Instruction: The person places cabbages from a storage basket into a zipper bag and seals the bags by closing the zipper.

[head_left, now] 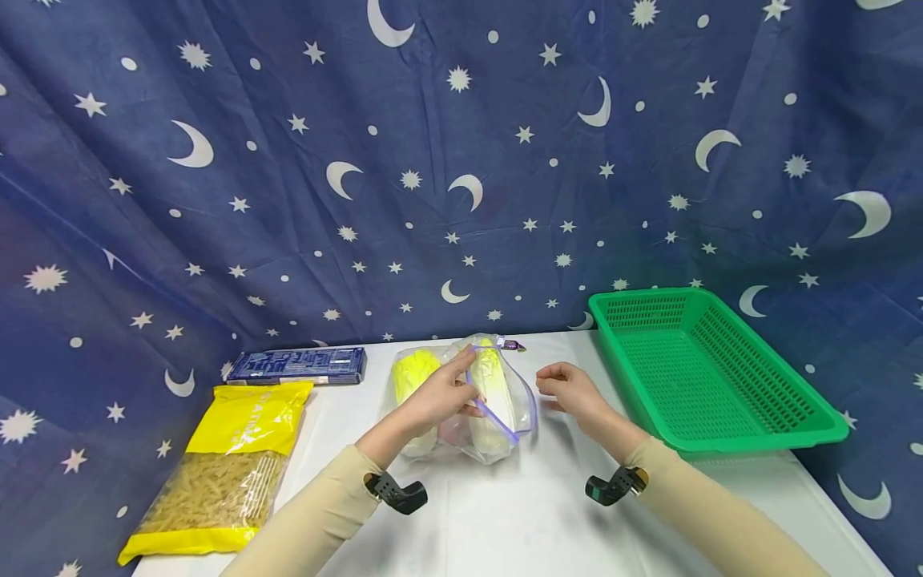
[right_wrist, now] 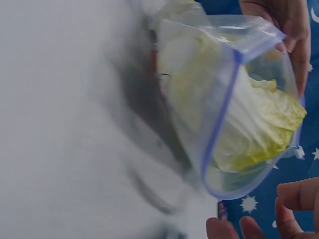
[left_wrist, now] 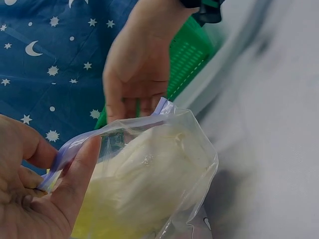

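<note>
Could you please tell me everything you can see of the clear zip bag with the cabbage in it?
The zip bag is clear, thin plastic with a purple-blue zip strip along its open mouth. It holds a pale yellow-green cabbage and lies on the white table. The left hand pinches its rim; the right hand is near, not touching.

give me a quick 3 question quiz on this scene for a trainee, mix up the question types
1. True or false: the left hand pinches the zip edge of the clear bag that holds the cabbage.
2. Multiple choice: what is the right hand doing? A) gripping the green basket B) hanging beside the bag, holding nothing C) lifting the pasta packet
3. Fill in: the blue box lies behind the ____ packet.

Key
1. True
2. B
3. pasta
</note>
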Demonstrator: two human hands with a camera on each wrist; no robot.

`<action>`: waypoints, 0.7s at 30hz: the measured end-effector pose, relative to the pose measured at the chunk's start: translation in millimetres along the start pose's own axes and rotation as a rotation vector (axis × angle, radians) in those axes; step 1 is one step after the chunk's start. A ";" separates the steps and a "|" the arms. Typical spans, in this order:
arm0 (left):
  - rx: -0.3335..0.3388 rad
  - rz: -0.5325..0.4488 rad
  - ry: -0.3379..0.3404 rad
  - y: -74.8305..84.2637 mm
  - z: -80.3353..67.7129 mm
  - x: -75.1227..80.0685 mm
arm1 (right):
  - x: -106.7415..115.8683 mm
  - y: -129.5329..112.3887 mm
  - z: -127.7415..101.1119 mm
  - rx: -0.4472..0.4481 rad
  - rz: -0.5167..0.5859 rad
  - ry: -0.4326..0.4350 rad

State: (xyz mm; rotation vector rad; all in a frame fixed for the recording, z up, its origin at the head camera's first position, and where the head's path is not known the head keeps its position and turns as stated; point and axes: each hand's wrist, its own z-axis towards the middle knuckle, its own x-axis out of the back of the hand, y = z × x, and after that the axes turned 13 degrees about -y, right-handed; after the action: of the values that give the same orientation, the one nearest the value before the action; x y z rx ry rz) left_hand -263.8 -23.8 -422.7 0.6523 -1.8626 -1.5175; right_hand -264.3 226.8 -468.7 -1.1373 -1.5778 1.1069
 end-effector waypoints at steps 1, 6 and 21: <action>0.000 -0.001 -0.001 0.1 -0.1 0.2 | -1.1 3.9 -1.7 -0.001 0.008 -0.003; 0.007 0.007 0.007 1.3 -1.8 1.6 | -10.8 21.5 -9.5 0.008 0.058 -0.028; -0.025 -0.008 0.035 3.5 -7.3 10.3 | -32.5 20.2 -13.0 0.169 -0.053 -0.025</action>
State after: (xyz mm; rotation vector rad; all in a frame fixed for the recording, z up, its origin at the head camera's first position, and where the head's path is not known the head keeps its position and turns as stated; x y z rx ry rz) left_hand -265.2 -35.3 -416.5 0.6716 -1.8144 -1.5227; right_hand -241.5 201.2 -490.1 -0.9683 -1.4939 1.1988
